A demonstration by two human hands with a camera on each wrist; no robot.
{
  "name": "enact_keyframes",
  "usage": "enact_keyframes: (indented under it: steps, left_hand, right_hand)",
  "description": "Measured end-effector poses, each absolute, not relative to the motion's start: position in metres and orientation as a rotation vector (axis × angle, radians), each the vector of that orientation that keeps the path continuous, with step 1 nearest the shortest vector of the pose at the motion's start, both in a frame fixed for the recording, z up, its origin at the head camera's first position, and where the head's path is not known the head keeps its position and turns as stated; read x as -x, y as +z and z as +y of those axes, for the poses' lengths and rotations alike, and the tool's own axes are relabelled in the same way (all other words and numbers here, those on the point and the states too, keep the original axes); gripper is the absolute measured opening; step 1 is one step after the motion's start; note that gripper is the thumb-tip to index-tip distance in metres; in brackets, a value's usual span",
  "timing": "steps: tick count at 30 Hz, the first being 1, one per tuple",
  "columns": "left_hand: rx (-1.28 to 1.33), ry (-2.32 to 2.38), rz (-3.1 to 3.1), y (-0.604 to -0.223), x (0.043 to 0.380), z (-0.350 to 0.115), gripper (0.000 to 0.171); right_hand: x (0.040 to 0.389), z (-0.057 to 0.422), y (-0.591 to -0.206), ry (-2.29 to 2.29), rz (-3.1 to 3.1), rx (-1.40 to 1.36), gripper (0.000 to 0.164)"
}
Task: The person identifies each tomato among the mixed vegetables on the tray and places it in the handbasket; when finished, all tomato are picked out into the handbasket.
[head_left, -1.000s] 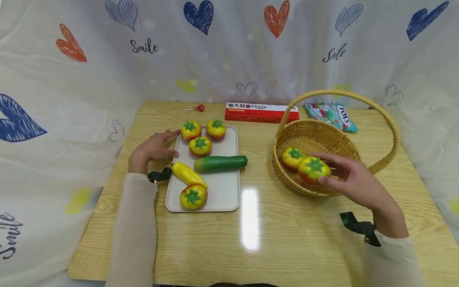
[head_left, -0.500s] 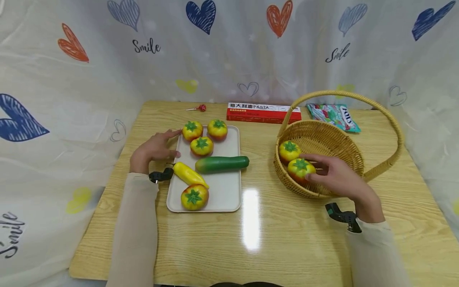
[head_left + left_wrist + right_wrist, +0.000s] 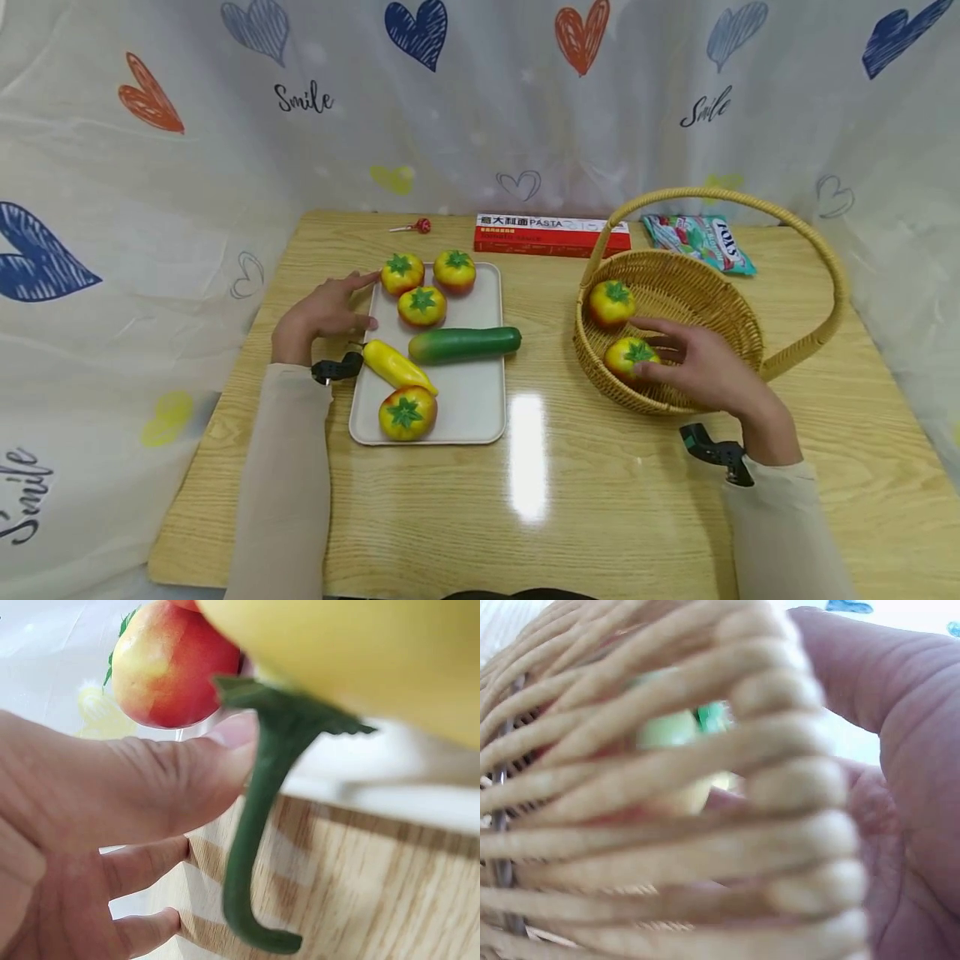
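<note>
Loosely — right hand (image 3: 701,367) round tomato (image 3: 624,362)

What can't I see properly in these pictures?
Head view: part of the near tomato in the basket, hidden by the right hand.
Head view: the smallest print on the box, too small and blurry.
Right wrist view: whether that hand touches a tomato; the basket, close and blurred, blocks it.
Left wrist view: most of the yellow vegetable, cut off by the top and right edges.
</note>
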State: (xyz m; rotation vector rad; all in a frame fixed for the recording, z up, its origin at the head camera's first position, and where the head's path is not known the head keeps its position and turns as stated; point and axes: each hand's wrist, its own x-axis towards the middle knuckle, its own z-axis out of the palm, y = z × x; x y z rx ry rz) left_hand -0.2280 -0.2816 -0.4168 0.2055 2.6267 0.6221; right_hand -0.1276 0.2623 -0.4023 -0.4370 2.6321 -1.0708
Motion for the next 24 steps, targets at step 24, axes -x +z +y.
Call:
enact_keyframes:
  steps: [24]
  left_hand:
    - [-0.199,0.628,2.622,-0.419,0.230,-0.284,0.084]
  right_hand:
    - [0.161,0.128,-0.349,-1.620,2.532,0.749,0.057]
